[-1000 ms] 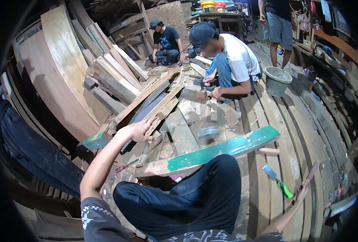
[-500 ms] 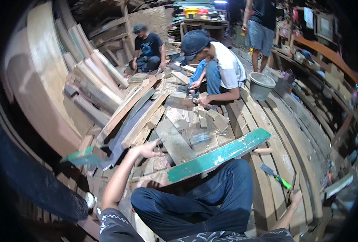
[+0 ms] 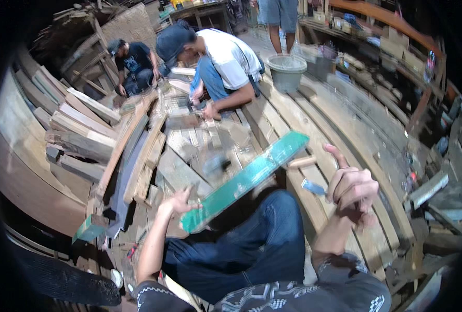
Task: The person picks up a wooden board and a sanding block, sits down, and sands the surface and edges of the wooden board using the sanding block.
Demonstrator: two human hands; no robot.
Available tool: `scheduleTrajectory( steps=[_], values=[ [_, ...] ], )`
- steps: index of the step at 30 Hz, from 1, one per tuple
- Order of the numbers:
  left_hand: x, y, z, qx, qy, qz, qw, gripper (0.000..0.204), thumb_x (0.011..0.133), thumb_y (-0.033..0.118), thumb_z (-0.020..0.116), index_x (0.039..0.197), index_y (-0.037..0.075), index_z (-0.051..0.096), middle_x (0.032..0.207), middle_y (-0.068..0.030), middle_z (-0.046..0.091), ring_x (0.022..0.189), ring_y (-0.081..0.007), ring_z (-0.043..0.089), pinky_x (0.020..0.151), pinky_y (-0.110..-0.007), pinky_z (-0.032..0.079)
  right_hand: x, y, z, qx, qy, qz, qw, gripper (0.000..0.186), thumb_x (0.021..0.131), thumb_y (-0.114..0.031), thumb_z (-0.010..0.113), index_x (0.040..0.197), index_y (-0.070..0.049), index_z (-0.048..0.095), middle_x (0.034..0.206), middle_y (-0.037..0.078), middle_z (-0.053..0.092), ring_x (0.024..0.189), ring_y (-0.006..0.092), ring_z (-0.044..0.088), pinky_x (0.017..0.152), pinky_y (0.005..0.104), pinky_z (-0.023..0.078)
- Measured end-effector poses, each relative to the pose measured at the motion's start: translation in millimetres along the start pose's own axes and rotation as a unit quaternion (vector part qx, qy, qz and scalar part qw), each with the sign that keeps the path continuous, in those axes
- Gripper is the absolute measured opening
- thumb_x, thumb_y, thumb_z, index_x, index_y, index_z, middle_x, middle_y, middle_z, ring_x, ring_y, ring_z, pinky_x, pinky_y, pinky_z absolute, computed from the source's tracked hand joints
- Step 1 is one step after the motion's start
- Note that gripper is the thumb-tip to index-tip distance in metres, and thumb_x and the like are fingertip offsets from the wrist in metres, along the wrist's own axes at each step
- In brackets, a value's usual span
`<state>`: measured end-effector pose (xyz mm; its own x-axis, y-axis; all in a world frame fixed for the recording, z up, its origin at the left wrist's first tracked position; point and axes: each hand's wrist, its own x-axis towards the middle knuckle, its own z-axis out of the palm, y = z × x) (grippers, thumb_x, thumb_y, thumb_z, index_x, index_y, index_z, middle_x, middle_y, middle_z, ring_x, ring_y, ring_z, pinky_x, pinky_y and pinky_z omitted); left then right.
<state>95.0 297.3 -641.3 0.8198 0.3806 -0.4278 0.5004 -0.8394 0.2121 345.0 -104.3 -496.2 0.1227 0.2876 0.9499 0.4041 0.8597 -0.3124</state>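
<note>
A green-painted plank (image 3: 246,179) lies slanting in front of my folded legs, its far end up and to the right. My left hand (image 3: 178,203) is at its near left end, fingers spread, with one digit over the painted edge. My right hand (image 3: 353,190) is raised above the long boards on the right; one finger points up and the others curl loosely, with nothing visible in them. Beside it the blade of a scraper (image 3: 312,186) shows on the boards; the rest is hidden behind the hand. A short wooden piece (image 3: 301,161) lies near the plank's far end.
Across from me a person in a white shirt (image 3: 226,57) crouches over wood; another person (image 3: 137,65) sits farther back. A grey bucket (image 3: 286,75) stands on long boards (image 3: 340,140). Stacked timber (image 3: 80,122) leans at the left. A green-ended block (image 3: 90,229) lies near my left side.
The view has swung right. My right hand has risen from low by the boards, and now covers the scraper's green handle. The plank's bare left end no longer shows; that end now looks green.
</note>
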Motion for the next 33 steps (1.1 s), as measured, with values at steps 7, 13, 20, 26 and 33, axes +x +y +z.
scheduleTrajectory(
  steps=[7, 13, 20, 26, 33],
  values=[
    [2.4, 22.2, 51.0, 0.045, -0.113, -0.120, 0.985, 0.124, 0.061, 0.067, 0.072, 0.148, 0.004, 0.011, 0.147, -0.0318, 0.023, 0.136, -0.0395, 0.029, 0.111, -0.045, 0.029, 77.6, -39.2, 65.9, 0.373, -0.005, -0.077, 0.924, 0.030, 0.074, -0.023, 0.062, 0.051, -0.005, 0.055, 0.046, 0.004, 0.049, 0.043, 0.0195, 0.054, 0.065, 0.0463, 0.046],
    [-16.0, 2.8, 92.2, 0.025, -0.104, -0.164, 0.981, 0.137, 0.054, 0.070, 0.074, 0.149, 0.010, -0.005, 0.151, -0.0309, 0.002, 0.139, -0.0453, 0.019, 0.109, -0.061, 0.021, 55.1, -119.0, 56.1, -0.336, -0.157, 0.373, 0.851, 0.012, 0.056, -0.005, 0.063, 0.049, -0.007, 0.053, 0.047, 0.004, 0.050, 0.043, 0.0200, 0.054, 0.047, 0.0356, 0.041],
    [-7.8, 3.9, 101.3, 0.021, -0.023, -0.131, 0.991, 0.142, 0.053, 0.058, 0.083, 0.148, 0.004, -0.007, 0.149, -0.0299, 0.017, 0.138, -0.0501, 0.012, 0.113, -0.054, 0.017, 83.2, -151.9, 113.7, -0.435, -0.246, 0.432, 0.750, 0.018, 0.055, 0.002, 0.061, 0.047, -0.008, 0.049, 0.047, 0.002, 0.048, 0.041, 0.0176, 0.050, 0.039, 0.0298, 0.038],
    [14.9, 6.5, 103.2, 0.041, -0.017, -0.110, 0.993, 0.145, 0.049, 0.059, 0.084, 0.149, 0.008, -0.007, 0.147, -0.0285, 0.021, 0.134, -0.0508, 0.022, 0.109, -0.058, 0.022, 97.9, -149.6, 165.2, -0.141, -0.133, 0.241, 0.951, 0.024, 0.061, 0.004, 0.059, 0.046, -0.009, 0.046, 0.046, 0.000, 0.045, 0.038, 0.0145, 0.046, 0.038, 0.0270, 0.036],
    [7.8, 5.8, 101.4, 0.032, 0.019, -0.091, 0.995, 0.145, 0.047, 0.063, 0.084, 0.150, 0.015, -0.007, 0.146, -0.0275, 0.025, 0.132, -0.0497, 0.028, 0.103, -0.061, 0.029, 122.5, -195.8, 224.3, -0.456, -0.215, 0.362, 0.784, 0.032, 0.068, 0.006, 0.056, 0.044, -0.010, 0.041, 0.045, -0.002, 0.041, 0.035, 0.0109, 0.042, 0.036, 0.0239, 0.033]
  ],
)
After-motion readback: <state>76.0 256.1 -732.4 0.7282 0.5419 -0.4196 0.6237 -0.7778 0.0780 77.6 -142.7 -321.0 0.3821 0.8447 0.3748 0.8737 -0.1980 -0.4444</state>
